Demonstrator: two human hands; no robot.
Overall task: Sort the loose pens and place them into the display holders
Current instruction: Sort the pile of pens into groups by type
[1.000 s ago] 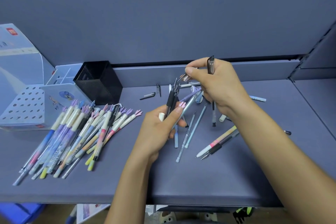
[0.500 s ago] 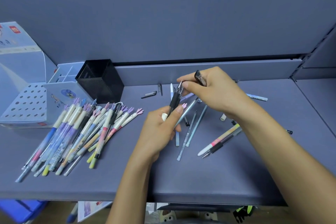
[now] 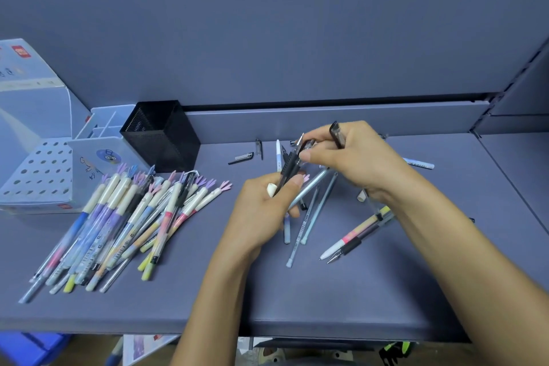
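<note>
**Both hands on black-grip pen, right of mesh holder**

Left hand [image 3: 261, 211] curled round bundle of pens [image 3: 310, 187], right of black mesh holder [image 3: 162, 134]; black-grip pen [image 3: 288, 168] sticking up from it. Right hand [image 3: 359, 157] pinching that pen's top end, black cap [image 3: 337, 135] tucked between fingers. Versus a second ago: right hand lower, nearer left; cap tilted, not upright. Sorted pile [image 3: 127, 217] in front of holder unmoved. Loose pens [image 3: 309, 217] on surface [image 3: 356, 291], right of holder.

One left hand [image 3: 258, 211], one right hand [image 3: 356, 157], one black mesh holder [image 3: 160, 140], two pale display boxes [image 3: 38, 169], two loose caps [image 3: 241, 157], pens [image 3: 118, 223] beyond sure counting.
</note>
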